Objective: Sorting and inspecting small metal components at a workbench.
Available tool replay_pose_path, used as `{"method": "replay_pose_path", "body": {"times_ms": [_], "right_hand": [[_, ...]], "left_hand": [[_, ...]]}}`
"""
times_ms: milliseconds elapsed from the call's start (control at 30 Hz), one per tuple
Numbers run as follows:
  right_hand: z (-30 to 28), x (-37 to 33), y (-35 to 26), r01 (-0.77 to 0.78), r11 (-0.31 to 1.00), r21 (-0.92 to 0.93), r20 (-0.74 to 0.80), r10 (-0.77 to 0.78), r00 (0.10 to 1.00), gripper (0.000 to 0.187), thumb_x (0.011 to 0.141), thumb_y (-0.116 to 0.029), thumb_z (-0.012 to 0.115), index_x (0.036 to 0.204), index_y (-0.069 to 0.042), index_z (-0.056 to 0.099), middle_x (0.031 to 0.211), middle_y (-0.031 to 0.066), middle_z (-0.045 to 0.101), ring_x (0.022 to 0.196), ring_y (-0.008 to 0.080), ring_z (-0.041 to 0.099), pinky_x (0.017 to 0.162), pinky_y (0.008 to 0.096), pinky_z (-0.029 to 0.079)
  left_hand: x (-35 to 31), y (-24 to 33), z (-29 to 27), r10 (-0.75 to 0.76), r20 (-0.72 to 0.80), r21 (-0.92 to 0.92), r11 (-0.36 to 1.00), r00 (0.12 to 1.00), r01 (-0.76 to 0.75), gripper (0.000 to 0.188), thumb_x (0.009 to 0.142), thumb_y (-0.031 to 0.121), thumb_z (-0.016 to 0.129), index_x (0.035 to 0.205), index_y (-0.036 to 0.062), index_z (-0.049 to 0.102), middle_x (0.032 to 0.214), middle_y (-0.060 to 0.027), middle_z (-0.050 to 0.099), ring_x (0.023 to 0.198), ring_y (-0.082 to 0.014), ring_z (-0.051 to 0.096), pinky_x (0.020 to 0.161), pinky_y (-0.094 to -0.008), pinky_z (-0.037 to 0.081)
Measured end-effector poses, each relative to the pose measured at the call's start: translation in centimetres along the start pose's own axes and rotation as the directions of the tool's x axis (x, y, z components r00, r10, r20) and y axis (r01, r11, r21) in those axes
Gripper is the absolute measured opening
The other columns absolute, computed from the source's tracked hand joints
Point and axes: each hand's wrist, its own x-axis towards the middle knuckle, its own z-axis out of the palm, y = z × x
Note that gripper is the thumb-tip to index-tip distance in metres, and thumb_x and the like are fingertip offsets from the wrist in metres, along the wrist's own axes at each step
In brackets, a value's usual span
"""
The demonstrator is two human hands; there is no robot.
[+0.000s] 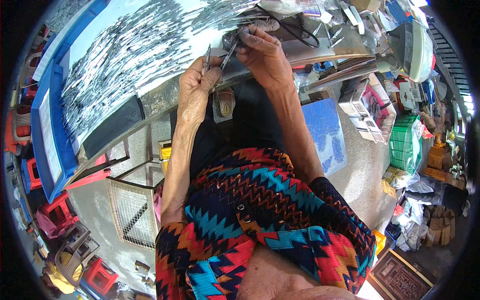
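My left hand [199,85] is closed, and one slim, pointed metal piece [208,59] sticks up from its fingers. A second slim metal piece [229,56] slants between my two hands, its lower end at my left fingertips and its upper end at my right ones. My right hand [264,52] is closed in a pinch on that upper end; its fingertips look dark. Both hands are above the near edge of the work table. To their left spreads a large heap of slim, shiny metal pieces [150,50] on a white surface.
A blue frame [50,130] borders the heap on the left. A black cable [300,32] loops beside my right hand. Further right stands a grey-white lamp-like device [412,50]. Below are a blue-patterned board [324,135], a white basket [370,110] and red stools [57,215].
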Motion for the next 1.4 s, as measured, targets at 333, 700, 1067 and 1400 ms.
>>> {"method": "replay_pose_path", "body": {"times_ms": [333,700,1067,1400], "right_hand": [[-0.2,-0.1,-0.2,-0.039,0.999,0.033,0.013,0.039,0.999,0.008,0.08,-0.005,0.054,0.084,0.001,0.057,0.075,0.0036,0.056,0.061,0.0114,0.053,0.055,0.0227,0.048],[-0.4,-0.3,-0.8,-0.03,0.998,-0.051,0.072,0.034,0.997,0.009,0.081,-0.003,0.051,0.086,0.003,0.056,0.074,0.0038,0.054,0.06,0.0109,0.052,0.052,0.0223,0.041],[0.5,-1.2,-0.6,0.144,0.885,-0.444,0.045,-0.138,0.989,0.011,0.08,-0.008,0.054,0.083,0.002,0.057,0.064,0.0025,0.055,0.053,0.0077,0.048,0.05,0.0203,0.038],[-0.3,-2.2,-0.6,0.043,0.849,-0.527,-0.058,-0.086,0.995,0.01,0.079,-0.008,0.055,0.08,0.002,0.057,0.063,0.0029,0.054,0.051,0.0074,0.047,0.047,0.0203,0.037]], "left_hand": [[-0.2,-0.1,0.5,0.018,-0.055,0.089,0.996,0.998,-0.013,0.022,0.082,0.02,0.058,0.095,0.0022,0.055,0.068,0.0035,0.052,0.058,-0.0038,0.041,0.053,-0.0173,0.03],[-0.5,0.4,0.7,-0.008,-0.063,0.216,0.976,0.998,0.021,0.02,0.083,0.018,0.056,0.096,0.0019,0.056,0.067,0.0036,0.051,0.057,-0.004,0.039,0.052,-0.0177,0.031],[-0.8,-0.3,0.1,-0.215,0.16,-0.359,0.896,0.963,0.26,0.018,0.084,0.012,0.053,0.097,-0.0003,0.055,0.067,-0.0011,0.051,0.053,-0.0067,0.04,0.045,-0.0178,0.028],[-1.1,0.0,1.9,-0.333,0.124,-0.394,0.848,0.935,0.354,0.016,0.087,0.016,0.049,0.095,0.0031,0.052,0.066,-0.0012,0.047,0.052,-0.0056,0.037,0.043,-0.0166,0.026]]}}
